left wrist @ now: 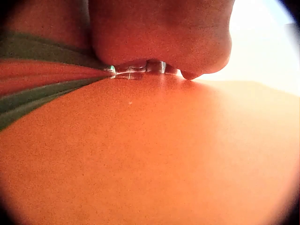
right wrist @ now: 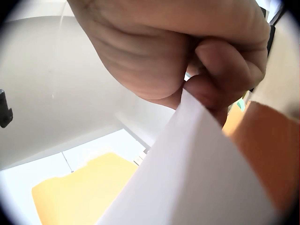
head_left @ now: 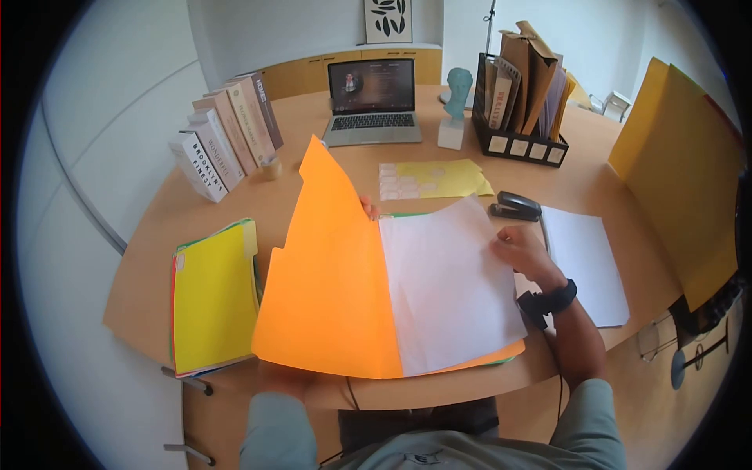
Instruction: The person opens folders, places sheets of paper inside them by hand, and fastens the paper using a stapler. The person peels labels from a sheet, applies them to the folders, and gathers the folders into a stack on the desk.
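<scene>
An orange folder (head_left: 329, 298) lies spread open in front of me, its left cover raised. Behind that cover is my left hand (head_left: 369, 207), mostly hidden, with fingertips showing around the edge by the fold. In the left wrist view, the curled left hand (left wrist: 161, 35) is against the orange cover (left wrist: 140, 140), with green and orange folder layers beside it. White sheets of paper (head_left: 454, 290) lie over the folder's right half. My right hand (head_left: 526, 252) pinches their upper right corner between thumb and curled fingers, and the right wrist view shows the paper (right wrist: 187, 154) hanging from the fingers.
Yellow folders (head_left: 215, 301) are stacked at left. A black stapler (head_left: 517, 206) and white papers (head_left: 583, 258) are at right. Farther back are label sheets (head_left: 431, 178), a laptop (head_left: 372, 106), books (head_left: 227, 137), a bust (head_left: 457, 98) and a file holder (head_left: 525, 149). Yellow folders (head_left: 674, 172) stand far right.
</scene>
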### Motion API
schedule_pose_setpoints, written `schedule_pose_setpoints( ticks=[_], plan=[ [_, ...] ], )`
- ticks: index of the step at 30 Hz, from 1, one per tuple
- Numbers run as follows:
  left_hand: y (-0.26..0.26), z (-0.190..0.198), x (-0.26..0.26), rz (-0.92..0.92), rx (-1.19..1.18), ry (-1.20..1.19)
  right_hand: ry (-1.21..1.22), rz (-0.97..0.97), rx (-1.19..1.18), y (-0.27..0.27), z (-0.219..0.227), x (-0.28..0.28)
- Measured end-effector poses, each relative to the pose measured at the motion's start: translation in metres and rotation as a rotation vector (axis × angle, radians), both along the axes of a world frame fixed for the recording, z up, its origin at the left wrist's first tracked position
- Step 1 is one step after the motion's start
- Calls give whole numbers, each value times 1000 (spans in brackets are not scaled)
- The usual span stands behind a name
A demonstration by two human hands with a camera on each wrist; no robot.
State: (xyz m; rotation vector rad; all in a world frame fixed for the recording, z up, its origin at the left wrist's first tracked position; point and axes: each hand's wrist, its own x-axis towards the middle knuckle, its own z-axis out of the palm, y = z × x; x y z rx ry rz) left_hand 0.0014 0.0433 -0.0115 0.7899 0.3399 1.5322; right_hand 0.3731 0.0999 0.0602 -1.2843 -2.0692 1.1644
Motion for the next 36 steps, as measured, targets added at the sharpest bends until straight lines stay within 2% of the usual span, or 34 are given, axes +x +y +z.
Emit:
schedule_pose_setpoints(
  ticks=[7,13,36],
  plan=[
    [2,3,1,8,-4,2,-17,68,11,-14,6,-5],
    [2,8,1,17,7,2,-8,118,127,-1,-12,-1],
    [3,3,3,50,26,1,-73,110,-9,-6,-6,-2]
  ],
)
